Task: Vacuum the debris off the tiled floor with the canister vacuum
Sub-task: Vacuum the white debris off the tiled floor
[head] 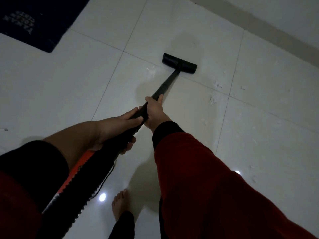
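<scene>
Gripping one wand (165, 84): two hands, left hand (119, 128), right hand (154, 112).

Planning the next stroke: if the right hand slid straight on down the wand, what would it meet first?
Nothing until the floor head: the right hand grips the wand, whose bare tube runs straight to it, with a joint partway.

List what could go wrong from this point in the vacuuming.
1. The floor head sits left of the white debris; straight strokes may miss the scraps scattered to the right.
2. The power cord trails beside the bare foot, a likely trip hazard.
3. Swinging left could snag the dark mat.
</scene>
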